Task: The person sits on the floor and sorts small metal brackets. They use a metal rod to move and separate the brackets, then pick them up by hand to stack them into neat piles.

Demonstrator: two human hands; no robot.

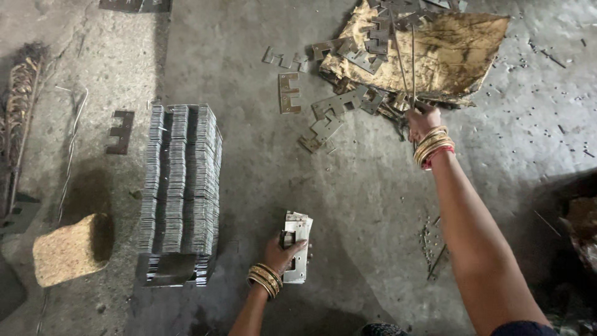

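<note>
My left hand (280, 254) rests low in the middle and grips a small stack of E-shaped metal plates (297, 246) against the concrete floor. Gold bangles circle that wrist. My right hand (423, 121) is stretched out far ahead, closed around thin metal rods (407, 59) that reach up into a loose heap of the same plates (367, 37) lying on a crumpled yellowish sheet (448, 56). Several loose plates (329, 115) lie scattered on the floor just left of that hand.
A tall, neat block of stacked plates (180, 186) stands to the left. A single plate (121, 132) lies beyond it. A tan sack-covered cushion (71, 249) sits at lower left. Small metal scraps (432, 239) dot the floor at right.
</note>
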